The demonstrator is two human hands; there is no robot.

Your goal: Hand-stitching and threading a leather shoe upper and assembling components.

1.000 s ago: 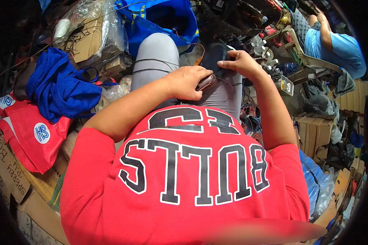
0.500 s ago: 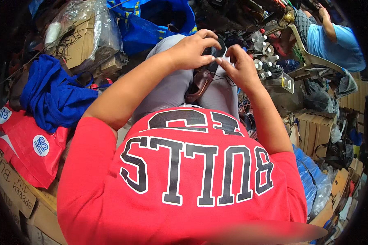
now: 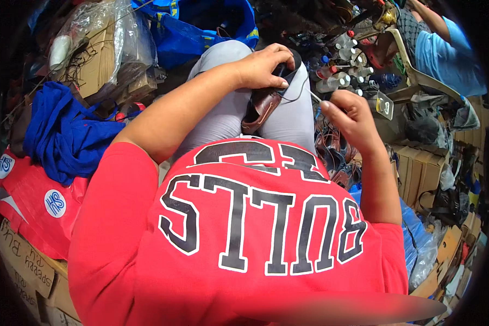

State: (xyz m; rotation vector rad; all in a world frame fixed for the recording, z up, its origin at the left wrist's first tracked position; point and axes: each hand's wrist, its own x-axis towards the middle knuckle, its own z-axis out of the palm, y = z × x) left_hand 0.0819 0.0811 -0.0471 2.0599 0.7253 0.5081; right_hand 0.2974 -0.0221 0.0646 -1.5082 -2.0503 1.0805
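Observation:
A dark brown leather shoe (image 3: 262, 110) lies across my lap between my grey-clad knees, its opening toward me. Over its far part rests my left hand (image 3: 267, 66), closed with the fingers curled round the shoe and the thumb on top. A dark thin cord (image 3: 298, 99) loops out of the shoe by that thumb. To the right, apart from the shoe, my right hand (image 3: 349, 117) is closed in a pinch. From its fingertips a thin, straight, pale strip (image 3: 315, 97) points toward the shoe; its kind is unclear.
Several small bottles (image 3: 331, 82) stand beyond my right hand. A blue bag (image 3: 201, 33) sits ahead. Left are blue cloth (image 3: 65, 127), a red bag (image 3: 35, 204) and plastic-wrapped cardboard (image 3: 95, 60). Cartons (image 3: 418, 168) lie right. Another person (image 3: 445, 57) is near a chair (image 3: 405, 65).
My right hand has drawn away from the left, moving right and toward me. The pale strip now shows at its fingertips. My left hand stays at the shoe.

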